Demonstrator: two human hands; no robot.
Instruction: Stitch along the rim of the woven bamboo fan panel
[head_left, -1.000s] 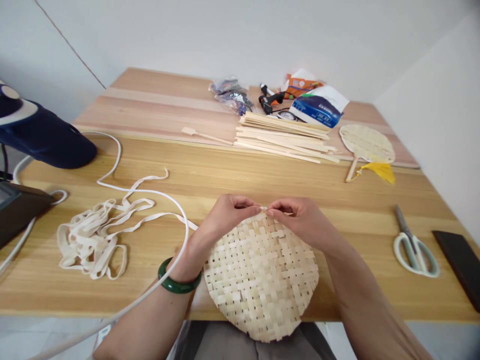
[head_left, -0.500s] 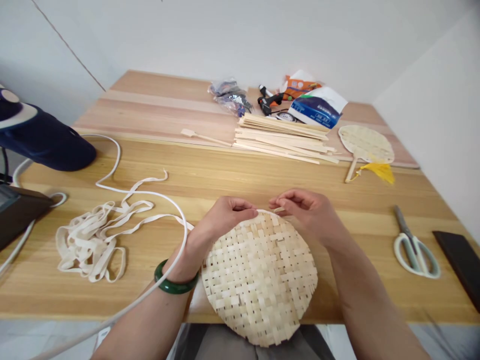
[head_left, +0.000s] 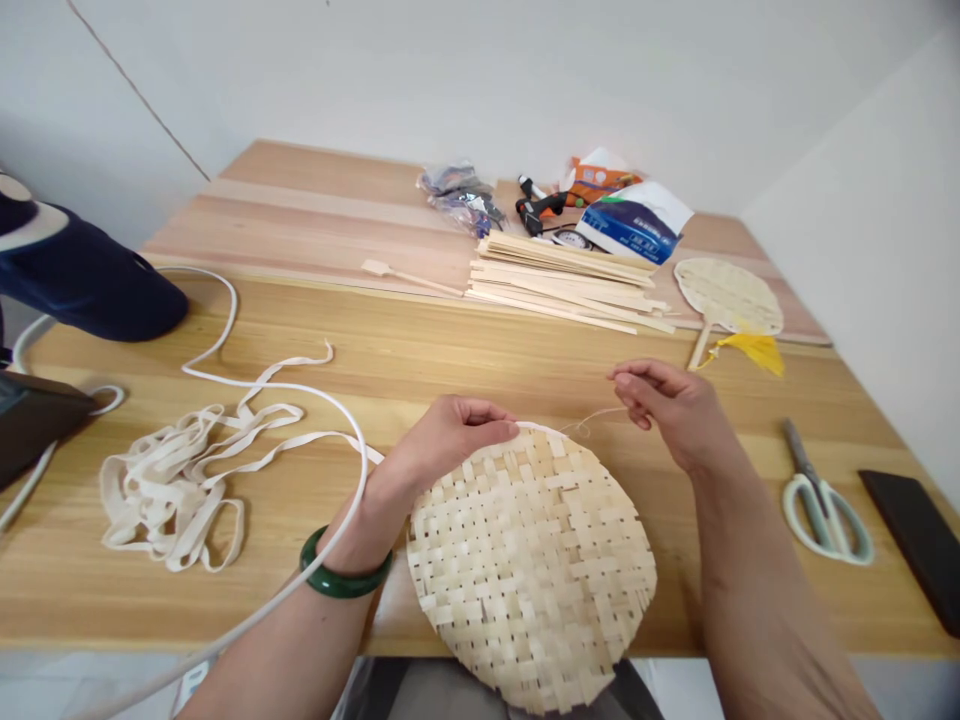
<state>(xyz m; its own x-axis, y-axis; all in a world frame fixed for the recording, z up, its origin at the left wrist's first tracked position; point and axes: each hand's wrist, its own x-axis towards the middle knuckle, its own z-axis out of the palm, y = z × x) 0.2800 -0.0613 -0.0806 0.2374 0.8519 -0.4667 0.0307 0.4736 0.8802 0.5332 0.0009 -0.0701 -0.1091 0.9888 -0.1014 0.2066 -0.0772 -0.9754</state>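
Observation:
A round woven bamboo panel (head_left: 536,570) leans over the table's front edge toward my lap. My left hand (head_left: 461,435) pinches its upper rim, thumb in front, where a white cloth tape (head_left: 536,428) lies along the edge. Off to the right of that rim, my right hand (head_left: 660,400) is raised with its fingers closed on a thin thread (head_left: 592,415). The thread runs loosely back to the taped rim. Any needle in those fingers is too small to make out. From behind my left wrist, the tape trails to a loose heap (head_left: 169,500) on the left.
Scissors (head_left: 829,515) and a black phone-like slab (head_left: 911,545) lie at right. Behind are a finished fan (head_left: 727,295) with yellow tassel, bamboo strips (head_left: 562,285), a glue gun (head_left: 540,210) and a tissue pack (head_left: 634,225). A white cable (head_left: 300,385) crosses over my left forearm.
My right hand has moved right and slightly up, away from the panel's rim, drawing the thread out. My left hand keeps its pinch on the rim.

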